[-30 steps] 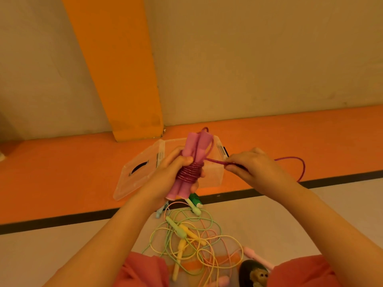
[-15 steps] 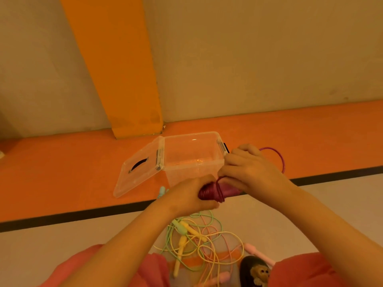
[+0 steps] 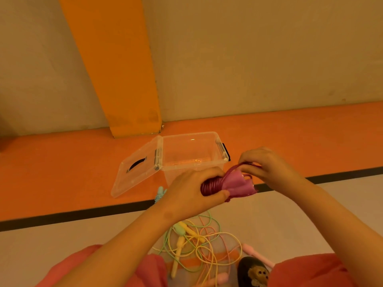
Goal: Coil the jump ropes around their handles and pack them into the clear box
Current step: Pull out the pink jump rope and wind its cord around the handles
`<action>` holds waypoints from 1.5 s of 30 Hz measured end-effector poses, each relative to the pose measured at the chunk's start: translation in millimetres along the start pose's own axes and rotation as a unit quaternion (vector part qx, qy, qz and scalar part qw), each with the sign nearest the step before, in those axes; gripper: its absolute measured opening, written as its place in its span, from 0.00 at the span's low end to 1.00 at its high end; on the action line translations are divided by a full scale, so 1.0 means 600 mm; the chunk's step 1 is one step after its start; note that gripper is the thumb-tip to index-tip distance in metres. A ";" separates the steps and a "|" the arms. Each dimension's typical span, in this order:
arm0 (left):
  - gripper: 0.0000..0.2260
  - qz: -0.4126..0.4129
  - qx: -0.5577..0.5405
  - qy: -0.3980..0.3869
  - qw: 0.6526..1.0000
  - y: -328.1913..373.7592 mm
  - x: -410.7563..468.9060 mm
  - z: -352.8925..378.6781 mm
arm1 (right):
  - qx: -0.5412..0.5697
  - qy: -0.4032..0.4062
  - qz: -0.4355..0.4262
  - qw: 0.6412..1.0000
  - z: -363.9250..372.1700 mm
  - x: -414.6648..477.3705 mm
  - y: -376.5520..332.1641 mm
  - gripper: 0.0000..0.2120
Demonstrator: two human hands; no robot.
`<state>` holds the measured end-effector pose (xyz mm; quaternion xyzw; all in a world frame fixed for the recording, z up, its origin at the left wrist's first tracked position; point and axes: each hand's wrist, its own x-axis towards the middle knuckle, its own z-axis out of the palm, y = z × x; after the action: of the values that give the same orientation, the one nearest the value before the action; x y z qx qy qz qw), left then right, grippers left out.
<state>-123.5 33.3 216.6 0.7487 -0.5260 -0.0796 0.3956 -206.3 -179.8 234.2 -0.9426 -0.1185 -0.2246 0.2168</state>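
My left hand (image 3: 191, 191) grips a pink jump rope (image 3: 238, 183) by its two handles, which lie sideways with dark pink cord coiled tightly around them. My right hand (image 3: 267, 164) pinches the last loop of that cord at the handles' right end. Just behind both hands stands the clear box (image 3: 209, 141), open, with its lid (image 3: 134, 168) hinged back to the left. I see nothing inside the box. Loose green, yellow and pink jump ropes (image 3: 194, 243) lie tangled on the floor near my knees.
A blue rope handle (image 3: 160, 193) lies by the box's front left corner. An orange pillar (image 3: 116, 65) and beige wall rise behind the box. A small dark monkey toy (image 3: 253, 271) sits at the bottom between my knees.
The handles turned from upright to sideways and came lower. The loose cord tail on the right got shorter as my right hand wound it on, now only a small loop.
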 end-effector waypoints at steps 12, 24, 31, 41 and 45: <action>0.14 -0.126 -0.386 0.105 0.908 0.022 -0.001 -0.006 | -0.029 -0.063 0.135 0.988 0.034 -0.007 -0.018 0.09; 0.08 -0.210 -0.482 0.160 0.835 -0.011 0.013 -0.015 | 0.083 0.034 0.242 0.966 0.008 -0.008 -0.061 0.12; 0.09 -0.252 -0.468 0.181 0.828 -0.039 0.026 -0.011 | 0.368 0.097 0.213 0.900 -0.014 0.004 -0.084 0.06; 0.16 -0.291 -0.493 0.131 0.810 -0.030 0.042 0.014 | 0.447 0.093 0.139 0.879 0.003 0.034 -0.105 0.12; 0.19 -0.315 -0.516 0.147 0.783 -0.040 0.058 0.006 | 0.419 0.122 0.139 0.889 0.015 0.054 -0.101 0.11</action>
<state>-92.8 5.3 208.1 0.5590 -0.0769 -0.3482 0.7486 -194.3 -118.5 263.7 -0.7364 -0.0414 -0.2350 0.6331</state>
